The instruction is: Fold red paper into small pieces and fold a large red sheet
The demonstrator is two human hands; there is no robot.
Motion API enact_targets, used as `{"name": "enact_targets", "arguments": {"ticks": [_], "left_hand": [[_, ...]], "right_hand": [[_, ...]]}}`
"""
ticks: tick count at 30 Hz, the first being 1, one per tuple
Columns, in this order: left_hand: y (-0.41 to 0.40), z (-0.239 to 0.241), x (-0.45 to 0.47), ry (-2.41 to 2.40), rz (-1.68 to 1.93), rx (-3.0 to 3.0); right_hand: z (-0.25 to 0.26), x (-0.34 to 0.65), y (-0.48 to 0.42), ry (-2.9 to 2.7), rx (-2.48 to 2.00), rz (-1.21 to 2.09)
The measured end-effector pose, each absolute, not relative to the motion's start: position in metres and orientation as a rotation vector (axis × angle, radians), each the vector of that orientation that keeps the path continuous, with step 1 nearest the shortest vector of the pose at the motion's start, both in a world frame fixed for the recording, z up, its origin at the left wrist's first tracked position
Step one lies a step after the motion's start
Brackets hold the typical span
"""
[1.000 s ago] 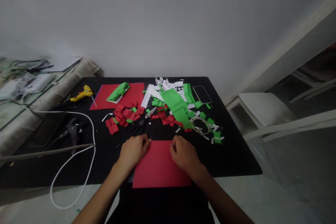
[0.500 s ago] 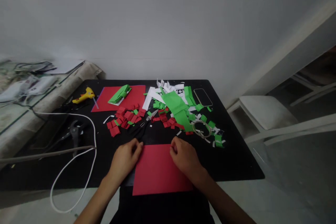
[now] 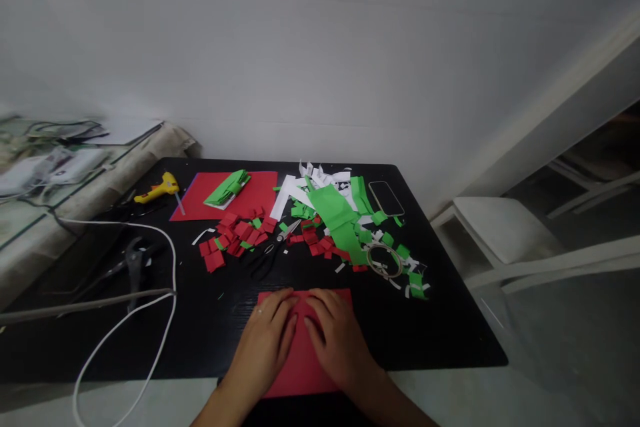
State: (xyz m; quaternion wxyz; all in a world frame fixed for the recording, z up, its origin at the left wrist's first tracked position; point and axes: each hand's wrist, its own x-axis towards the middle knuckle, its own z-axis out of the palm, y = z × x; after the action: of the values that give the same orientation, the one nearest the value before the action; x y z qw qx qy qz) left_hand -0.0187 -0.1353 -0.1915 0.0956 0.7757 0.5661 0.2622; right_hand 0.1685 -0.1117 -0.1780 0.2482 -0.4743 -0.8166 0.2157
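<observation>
A red sheet of paper [image 3: 303, 363] lies at the front edge of the black table, its near part reaching past the edge. My left hand [image 3: 270, 333] rests flat on its left half, fingers stretched forward toward the far edge. On the right half lies my right hand [image 3: 333, 330], also flat, with its thumb pointing to the left one. Both hands cover much of the sheet. Beyond them lie scissors [image 3: 280, 237] with dark handles, folded red paper pieces [image 3: 235, 235] and a large green paper strip [image 3: 336, 213].
At the back left, a green paper bundle [image 3: 229, 188] sits on another red sheet [image 3: 200, 195]. A yellow glue gun [image 3: 159, 188], pliers [image 3: 135, 267] and a white cable [image 3: 173, 260] are on the left. A phone [image 3: 387, 199] and a ring [image 3: 384, 261] lie right; a white chair [image 3: 493, 227] stands beyond.
Both hands have moved inward from the sheet's far corners and now lie flat on it, close together. The view has tilted slightly upward.
</observation>
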Motion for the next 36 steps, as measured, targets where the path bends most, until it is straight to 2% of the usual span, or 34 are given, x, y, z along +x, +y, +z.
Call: {"name": "enact_targets", "arguments": {"ticks": [4,10,13,22,29,36], "left_hand": [[-0.135,-0.189,-0.026,1.644,0.723,2.272],[-0.135,-0.185,-0.03,1.614,0.731,2.206],[-0.134,-0.182,-0.032,1.595,0.733,2.175],[-0.133,-0.168,-0.043,1.426,0.739,1.957],[-0.132,-0.159,-0.052,1.329,0.904,1.588],[-0.129,-0.164,-0.062,1.325,1.021,1.272]], "right_hand": [[-0.173,0.194,-0.112,-2.276,-1.313,0.677],[-0.156,0.237,-0.102,-2.51,-1.15,1.071],[-0.153,0.243,-0.097,-2.517,-1.146,1.156],[-0.15,0.237,-0.095,-2.456,-1.194,1.122],[-0.149,0.229,-0.085,-2.41,-1.19,0.952],[-0.146,0.228,-0.083,-2.515,-1.164,1.054]]}}
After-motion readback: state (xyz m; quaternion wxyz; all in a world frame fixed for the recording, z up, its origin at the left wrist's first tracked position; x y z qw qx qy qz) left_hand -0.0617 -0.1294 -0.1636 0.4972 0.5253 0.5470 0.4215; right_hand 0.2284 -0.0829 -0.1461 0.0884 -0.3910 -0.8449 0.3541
